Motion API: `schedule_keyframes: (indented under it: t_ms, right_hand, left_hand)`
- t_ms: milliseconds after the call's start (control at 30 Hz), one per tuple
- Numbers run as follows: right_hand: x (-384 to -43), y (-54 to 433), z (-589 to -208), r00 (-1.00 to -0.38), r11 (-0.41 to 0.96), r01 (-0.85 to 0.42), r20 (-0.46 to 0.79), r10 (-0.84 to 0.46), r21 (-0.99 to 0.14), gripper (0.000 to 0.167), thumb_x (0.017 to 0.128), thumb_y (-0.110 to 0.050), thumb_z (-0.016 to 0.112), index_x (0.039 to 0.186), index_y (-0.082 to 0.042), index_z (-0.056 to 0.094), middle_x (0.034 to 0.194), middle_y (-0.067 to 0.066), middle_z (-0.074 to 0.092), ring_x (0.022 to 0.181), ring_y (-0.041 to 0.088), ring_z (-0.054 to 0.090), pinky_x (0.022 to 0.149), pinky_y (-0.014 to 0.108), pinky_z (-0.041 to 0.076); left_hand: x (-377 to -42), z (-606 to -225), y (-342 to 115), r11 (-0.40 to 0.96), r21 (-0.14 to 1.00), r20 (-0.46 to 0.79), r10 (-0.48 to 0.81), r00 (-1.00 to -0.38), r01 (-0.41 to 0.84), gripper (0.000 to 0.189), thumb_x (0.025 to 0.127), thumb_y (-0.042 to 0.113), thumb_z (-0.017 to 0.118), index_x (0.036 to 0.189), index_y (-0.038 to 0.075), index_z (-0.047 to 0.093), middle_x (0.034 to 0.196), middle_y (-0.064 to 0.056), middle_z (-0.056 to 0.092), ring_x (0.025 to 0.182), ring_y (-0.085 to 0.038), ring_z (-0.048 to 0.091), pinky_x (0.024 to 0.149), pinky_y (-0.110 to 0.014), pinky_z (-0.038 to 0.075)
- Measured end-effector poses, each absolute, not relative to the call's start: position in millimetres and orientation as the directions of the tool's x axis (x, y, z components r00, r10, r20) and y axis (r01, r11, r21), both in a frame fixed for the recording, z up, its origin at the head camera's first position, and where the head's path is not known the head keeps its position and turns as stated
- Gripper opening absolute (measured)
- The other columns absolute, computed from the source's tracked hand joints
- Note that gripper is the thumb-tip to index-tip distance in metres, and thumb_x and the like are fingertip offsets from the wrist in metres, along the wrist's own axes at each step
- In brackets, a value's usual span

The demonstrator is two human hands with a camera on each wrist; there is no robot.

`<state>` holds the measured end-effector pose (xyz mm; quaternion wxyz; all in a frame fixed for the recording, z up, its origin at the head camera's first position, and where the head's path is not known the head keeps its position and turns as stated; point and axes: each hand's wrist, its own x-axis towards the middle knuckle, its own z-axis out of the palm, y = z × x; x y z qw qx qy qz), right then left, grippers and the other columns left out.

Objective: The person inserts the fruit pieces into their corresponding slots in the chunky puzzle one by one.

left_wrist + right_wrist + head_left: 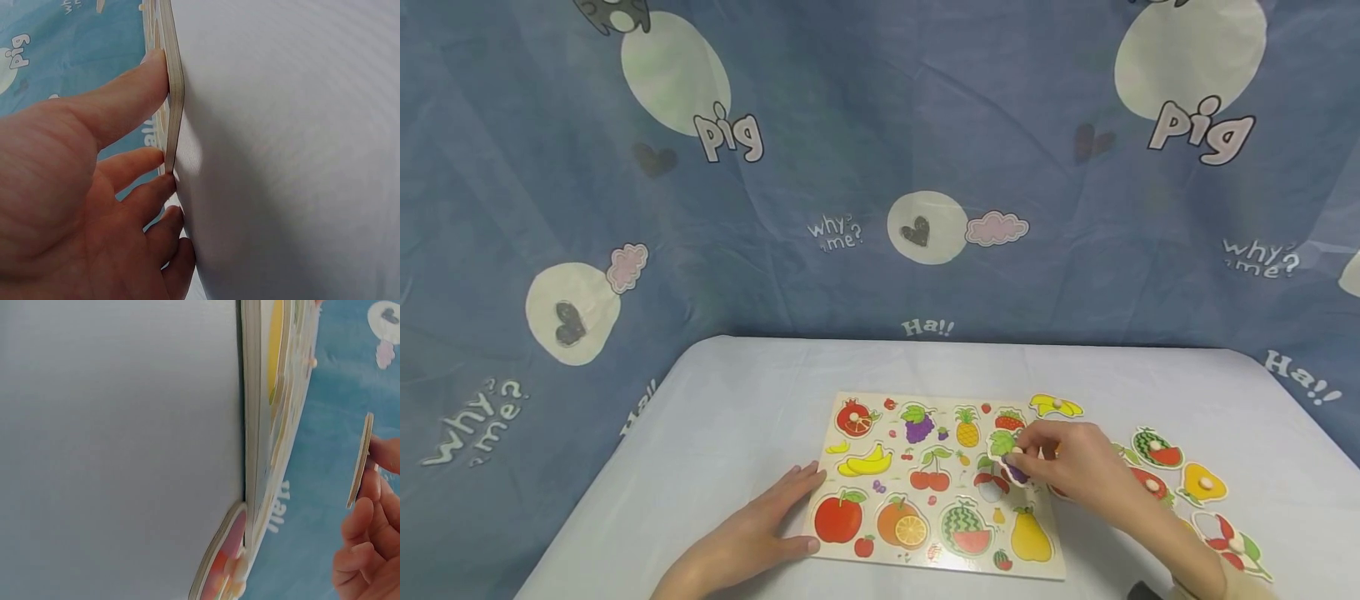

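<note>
A wooden fruit puzzle board (943, 408) lies flat, with printed fruits on its face. My left hand (760, 529) rests at its left side, thumb and fingers extended. In the left wrist view the thumb lies against the board's edge (177, 94), with fingertips along it. My right hand (1078, 462) pinches a grape puzzle piece (1002, 446) over the board's right part, near the strawberry. The right wrist view shows this piece edge-on (360, 462), tilted and raised above the board, between thumb and fingers. A purple grape picture (919, 425) is on the board's top row.
Loose knobbed pieces lie right of the board: bananas (1056, 406), a watermelon (1153, 447), a pear (1202, 485), and a red-and-white fruit (1228, 542) among several. The right forearm passes over some. A blue printed cloth (850, 283) hangs behind the white table (760, 375).
</note>
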<state>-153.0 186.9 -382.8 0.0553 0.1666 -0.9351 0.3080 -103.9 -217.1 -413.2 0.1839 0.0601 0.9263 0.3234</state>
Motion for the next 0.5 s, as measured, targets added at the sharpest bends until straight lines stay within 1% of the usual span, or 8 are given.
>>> schedule_keyframes:
  t_ms: [167, 333, 500]
  right_hand:
    - [-157, 178, -384, -0.940, 0.738, -0.342, 0.207, -0.272, -0.582, 0.017, 0.081, -0.024, 0.081, 0.076, -0.031, 0.066, 0.066, -0.017, 0.056, 0.060, 0.008, 0.050, 0.047, 0.024, 0.040]
    - [-160, 171, -384, -0.952, 0.723, -0.304, 0.170, -0.255, -0.621, 0.015, 0.083, -0.025, 0.080, 0.077, -0.029, 0.067, 0.068, -0.014, 0.058, 0.060, 0.009, 0.053, 0.047, 0.026, 0.042]
    - [-164, 165, -383, -0.964, 0.716, -0.263, 0.140, -0.228, -0.647, 0.013, 0.083, -0.026, 0.080, 0.077, -0.027, 0.068, 0.069, -0.013, 0.061, 0.064, 0.011, 0.055, 0.051, 0.027, 0.045]
  left_hand:
    - [-104, -414, -218, 0.787, 0.616, -0.303, 0.226, -0.926, -0.010, 0.085, 0.075, 0.043, 0.082, 0.149, 0.028, 0.044, 0.158, 0.001, 0.033, 0.146, -0.029, 0.024, 0.107, -0.063, 0.032]
    - [-103, -413, -218, 0.786, 0.618, -0.298, 0.227, -0.927, -0.006, 0.084, 0.075, 0.042, 0.082, 0.148, 0.028, 0.044, 0.158, 0.001, 0.033, 0.146, -0.029, 0.024, 0.107, -0.063, 0.031]
    - [-103, -413, -217, 0.783, 0.622, -0.295, 0.238, -0.925, 0.003, 0.084, 0.076, 0.042, 0.082, 0.149, 0.027, 0.044, 0.158, 0.001, 0.033, 0.146, -0.030, 0.024, 0.107, -0.064, 0.030]
